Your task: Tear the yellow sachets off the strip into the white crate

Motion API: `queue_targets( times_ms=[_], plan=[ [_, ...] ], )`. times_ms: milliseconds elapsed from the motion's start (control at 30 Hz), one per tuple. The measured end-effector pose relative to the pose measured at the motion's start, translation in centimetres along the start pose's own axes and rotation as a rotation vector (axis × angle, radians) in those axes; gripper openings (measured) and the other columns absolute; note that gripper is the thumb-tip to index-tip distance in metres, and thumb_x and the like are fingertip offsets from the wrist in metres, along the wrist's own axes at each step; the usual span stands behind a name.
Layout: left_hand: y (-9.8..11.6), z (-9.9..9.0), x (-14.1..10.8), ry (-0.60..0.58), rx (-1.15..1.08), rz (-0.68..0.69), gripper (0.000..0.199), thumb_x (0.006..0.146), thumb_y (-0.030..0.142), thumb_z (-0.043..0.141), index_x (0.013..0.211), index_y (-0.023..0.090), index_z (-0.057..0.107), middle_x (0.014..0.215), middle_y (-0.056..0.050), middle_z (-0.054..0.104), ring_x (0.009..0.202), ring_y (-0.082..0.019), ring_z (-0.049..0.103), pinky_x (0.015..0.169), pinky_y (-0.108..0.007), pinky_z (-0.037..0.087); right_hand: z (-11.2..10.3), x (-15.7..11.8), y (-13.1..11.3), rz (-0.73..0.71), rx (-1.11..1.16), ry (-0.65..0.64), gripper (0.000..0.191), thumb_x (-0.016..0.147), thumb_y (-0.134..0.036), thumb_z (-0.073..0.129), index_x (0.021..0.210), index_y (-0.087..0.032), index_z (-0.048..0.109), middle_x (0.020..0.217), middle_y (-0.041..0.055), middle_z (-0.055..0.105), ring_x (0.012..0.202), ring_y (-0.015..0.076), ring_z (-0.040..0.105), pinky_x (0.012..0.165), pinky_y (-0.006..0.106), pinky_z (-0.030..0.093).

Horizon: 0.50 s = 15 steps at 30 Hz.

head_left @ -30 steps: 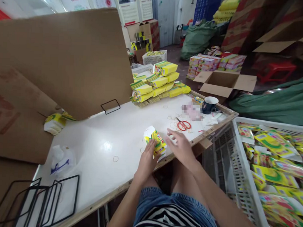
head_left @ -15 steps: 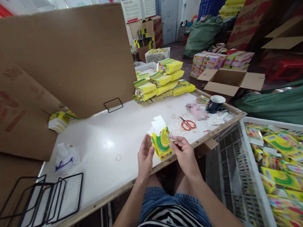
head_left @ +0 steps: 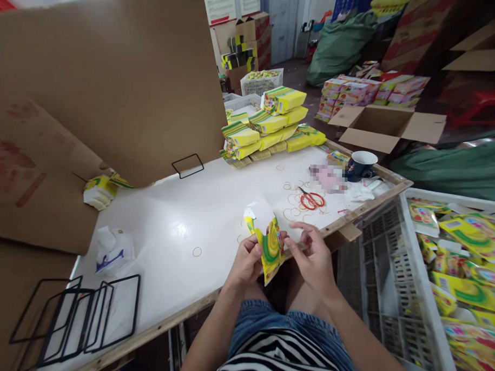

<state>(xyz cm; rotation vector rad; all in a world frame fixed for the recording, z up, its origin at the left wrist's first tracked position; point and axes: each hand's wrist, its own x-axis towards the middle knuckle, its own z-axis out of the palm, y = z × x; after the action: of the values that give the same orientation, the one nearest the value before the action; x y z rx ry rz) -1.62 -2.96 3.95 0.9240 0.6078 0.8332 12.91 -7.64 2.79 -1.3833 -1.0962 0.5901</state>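
My left hand [head_left: 248, 261] grips a small yellow and green carton [head_left: 272, 247], thumb in front and fingertips showing behind its right side. The carton is tilted over the table's front edge, with its white flaps standing up at the top. Close beside the carton's right edge is my right hand [head_left: 312, 255]; its thumb and fingers are apart, and I see nothing held in them. Red-handled scissors [head_left: 311, 199] lie beyond it among scattered rubber bands [head_left: 289, 213].
Stacked yellow cartons [head_left: 269, 127] stand at the table's back. A dark mug [head_left: 359, 166] is near the right corner. At right, a white crate [head_left: 424, 292] holds many yellow packs. Black wire racks [head_left: 84, 315] and a tissue pack [head_left: 113, 251] sit at left, beside tall cardboard [head_left: 153, 85].
The carton has turned and tilted, now showing narrower. My left hand has closed around it, while my right hand's fingers have come away from its edge. The view has shifted slightly.
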Motion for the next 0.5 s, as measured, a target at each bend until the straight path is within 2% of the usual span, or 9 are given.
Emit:
queue_targets(
  times_ms=[33,100,167,267,300,433,500],
  plan=[
    [0.1,-0.1,-0.1,-0.004,-0.021,-0.015,0.062,0.058,0.064,0.077,0.092,0.013,0.068,0.099,-0.014,0.074,0.098,-0.032,0.069,0.082,-0.041,0.055,-0.5,0.4,-0.5,-0.098,-0.085,-0.025,0.039,0.087,-0.039,0.061,0.121,-0.022,0.056,0.107,0.0099,0.063,0.087,0.0211,0.058,0.081,0.038,0.051],
    [0.2,-0.2,-0.2,-0.024,-0.057,-0.041,0.059,0.060,0.061,0.078,0.092,0.013,0.068,0.096,-0.013,0.075,0.094,-0.031,0.071,0.080,-0.040,0.056,-1.4,1.4,-1.6,-0.294,-0.174,-0.179,0.046,0.088,-0.033,0.058,0.132,-0.024,0.049,0.125,0.0110,0.058,0.099,0.0230,0.056,0.090,0.041,0.048],
    [0.4,-0.2,-0.3,-0.034,-0.077,-0.058,0.058,0.061,0.060,0.077,0.095,0.013,0.068,0.095,-0.013,0.075,0.092,-0.030,0.071,0.079,-0.040,0.056,-1.9,2.3,-2.5,-0.419,-0.198,-0.323,0.043,0.089,-0.026,0.056,0.132,-0.025,0.049,0.124,0.0096,0.059,0.100,0.0231,0.056,0.093,0.042,0.046],
    [0.8,-0.3,-0.5,-0.013,-0.082,-0.068,0.055,0.063,0.059,0.077,0.092,0.013,0.067,0.090,-0.013,0.075,0.092,-0.031,0.071,0.080,-0.041,0.056,-1.9,3.1,-3.1,-0.449,-0.191,-0.386,0.039,0.088,-0.020,0.054,0.127,-0.024,0.052,0.103,0.0069,0.066,0.085,0.0209,0.059,0.085,0.040,0.050],
    [1.0,-0.4,-0.6,-0.003,-0.087,-0.067,0.053,0.063,0.058,0.077,0.089,0.013,0.067,0.088,-0.012,0.075,0.091,-0.031,0.071,0.080,-0.041,0.056,-1.9,3.3,-3.2,-0.456,-0.188,-0.392,0.038,0.087,-0.019,0.054,0.125,-0.023,0.053,0.100,0.0068,0.066,0.085,0.0211,0.059,0.084,0.039,0.051],
    [1.8,-0.3,-0.8,-0.002,-0.125,-0.054,0.043,0.060,0.052,0.081,0.076,0.014,0.068,0.079,-0.009,0.075,0.085,-0.030,0.072,0.079,-0.039,0.056,-1.8,3.5,-3.2,-0.569,-0.260,-0.415,0.042,0.085,-0.016,0.053,0.127,-0.022,0.054,0.122,0.0110,0.061,0.114,0.0268,0.055,0.098,0.046,0.044],
    [2.0,-0.3,-0.9,-0.018,-0.140,-0.064,0.042,0.059,0.049,0.082,0.076,0.013,0.069,0.076,-0.008,0.075,0.081,-0.029,0.072,0.077,-0.037,0.056,-1.9,3.6,-3.3,-0.612,-0.304,-0.443,0.044,0.084,-0.015,0.055,0.128,-0.021,0.053,0.127,0.0114,0.059,0.116,0.0277,0.054,0.100,0.049,0.041]
  ],
)
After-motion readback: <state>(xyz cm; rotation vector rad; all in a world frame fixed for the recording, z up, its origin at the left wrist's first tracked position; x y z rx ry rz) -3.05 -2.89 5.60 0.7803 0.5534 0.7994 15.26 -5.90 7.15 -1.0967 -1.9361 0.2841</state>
